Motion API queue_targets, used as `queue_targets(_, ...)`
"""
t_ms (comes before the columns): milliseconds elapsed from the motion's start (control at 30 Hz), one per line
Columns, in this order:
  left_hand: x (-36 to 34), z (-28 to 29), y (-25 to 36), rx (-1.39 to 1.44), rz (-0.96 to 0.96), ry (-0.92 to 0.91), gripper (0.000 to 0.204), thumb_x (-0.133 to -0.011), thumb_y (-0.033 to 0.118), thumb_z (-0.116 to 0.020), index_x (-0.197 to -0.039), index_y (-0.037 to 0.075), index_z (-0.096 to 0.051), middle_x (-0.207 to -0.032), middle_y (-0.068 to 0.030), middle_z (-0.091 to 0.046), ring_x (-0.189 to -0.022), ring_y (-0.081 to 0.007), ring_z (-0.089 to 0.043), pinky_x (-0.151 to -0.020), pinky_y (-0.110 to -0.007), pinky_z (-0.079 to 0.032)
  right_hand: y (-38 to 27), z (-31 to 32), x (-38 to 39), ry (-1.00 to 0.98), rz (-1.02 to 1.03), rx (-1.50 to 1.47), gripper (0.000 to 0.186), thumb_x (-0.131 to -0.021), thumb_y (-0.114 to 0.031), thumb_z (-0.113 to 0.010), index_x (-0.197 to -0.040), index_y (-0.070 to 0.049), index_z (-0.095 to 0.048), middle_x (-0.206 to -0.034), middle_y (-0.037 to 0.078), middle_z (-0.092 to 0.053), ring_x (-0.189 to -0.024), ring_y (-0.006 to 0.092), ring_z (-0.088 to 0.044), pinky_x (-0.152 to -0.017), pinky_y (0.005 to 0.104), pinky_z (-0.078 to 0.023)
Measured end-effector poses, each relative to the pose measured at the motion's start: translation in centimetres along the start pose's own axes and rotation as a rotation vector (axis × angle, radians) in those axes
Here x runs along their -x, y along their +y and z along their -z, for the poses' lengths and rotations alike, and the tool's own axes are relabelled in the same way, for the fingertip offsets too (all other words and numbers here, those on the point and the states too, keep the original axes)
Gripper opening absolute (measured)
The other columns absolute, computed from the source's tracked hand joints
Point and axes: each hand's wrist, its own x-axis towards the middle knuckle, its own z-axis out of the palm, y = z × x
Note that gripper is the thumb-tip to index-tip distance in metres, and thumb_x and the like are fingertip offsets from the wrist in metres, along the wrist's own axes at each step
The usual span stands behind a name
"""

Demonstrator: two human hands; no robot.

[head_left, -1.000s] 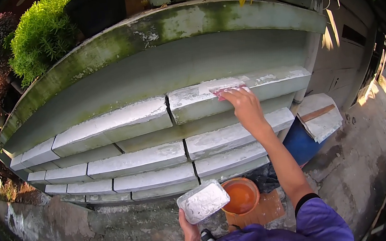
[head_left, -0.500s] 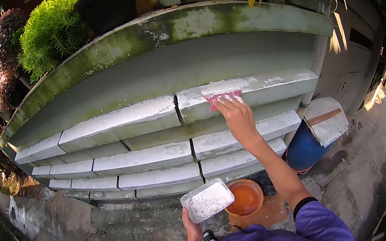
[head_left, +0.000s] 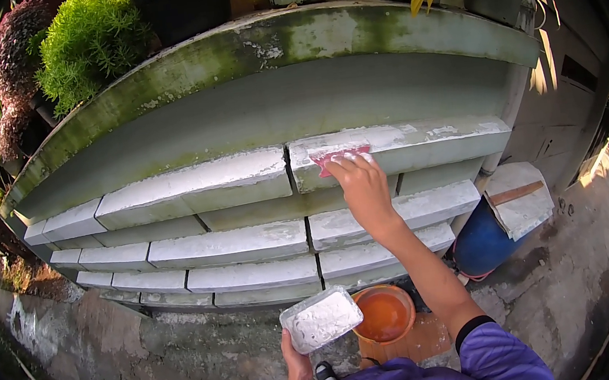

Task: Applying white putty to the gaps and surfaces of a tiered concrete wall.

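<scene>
Between the fingers of my right hand [head_left: 360, 187] is a pink, flat spreader [head_left: 327, 160], pressed to the top edge of a protruding wall block [head_left: 435, 149]. White paste is smeared over that block's top, patchy towards its right end. My left hand [head_left: 296, 356] grips the side of a clear rectangular tub [head_left: 322, 318] holding white paste, low in front of me. The spreader's far edge is partly hidden by my fingers and the paste. Left of a dark vertical gap, the neighbouring block [head_left: 195, 184] has a white-coated top.
An orange basin [head_left: 384, 314] of liquid stands on a brown tile [head_left: 430, 337] right of the tub. A blue barrel [head_left: 482, 245] with a board [head_left: 517, 199] on top is at the right. Potted plants [head_left: 94, 45] line the mossy ledge [head_left: 346, 31] above.
My right hand has slid left along the block with the spreader, leaving more white on its top. The tub in my left hand has shifted slightly left; the view has moved a little.
</scene>
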Motion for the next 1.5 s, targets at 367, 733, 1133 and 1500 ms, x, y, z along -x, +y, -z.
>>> queue_targets(367, 0.3, -0.3, 0.6, -0.042, 0.025, -0.038, 0.062, -0.105, 0.054, -0.038, -0.142, 0.007, -0.052, -0.137, -0.0058, -0.061, -0.128, -0.0215, -0.057, -0.109, -0.039, -0.041, 0.4, -1.4, -1.6, 0.051, 0.044, -0.064, 0.038, -0.076, 0.007, -0.061, -0.111, -0.005, -0.073, -0.111, 0.011, -0.073, -0.103, 0.0306, -0.066, -0.091, 0.0421, -0.051)
queue_targets(733, -0.1, 0.7, -0.7, -0.014, 0.031, -0.035, 0.061, -0.105, 0.052, -0.038, -0.142, 0.006, -0.052, -0.136, -0.0071, -0.062, -0.127, -0.0222, -0.057, -0.109, -0.039, -0.041, -1.1, -1.9, -2.8, 0.269, 0.054, -0.024, 0.03, -0.081, -0.001, -0.062, -0.109, -0.007, -0.071, -0.11, 0.006, -0.072, -0.101, 0.0263, -0.064, -0.089, 0.0396, -0.05)
queue_targets(1133, 0.8, 2.1, -0.9, -0.055, 0.03, -0.076, 0.064, -0.104, 0.055, -0.037, -0.144, 0.008, -0.05, -0.141, -0.0075, -0.059, -0.132, -0.0245, -0.054, -0.111, -0.042, -0.039, 4.9, 2.3, -0.5, 0.269, 0.048, 0.015, 0.034, -0.076, 0.006, -0.062, -0.107, -0.006, -0.072, -0.106, 0.008, -0.071, -0.1, 0.0297, -0.064, -0.09, 0.0436, -0.051)
queue_targets(1500, 0.7, 2.3, -1.6, -0.077, 0.032, -0.098, 0.063, -0.104, 0.055, -0.039, -0.143, 0.008, -0.051, -0.141, -0.0071, -0.059, -0.132, -0.0241, -0.054, -0.113, -0.041, -0.037, 10.7, 6.7, 3.9, 0.132, 0.018, -0.053, 0.04, -0.077, 0.012, -0.058, -0.108, -0.008, -0.073, -0.106, 0.009, -0.073, -0.103, 0.0303, -0.065, -0.092, 0.0456, -0.05)
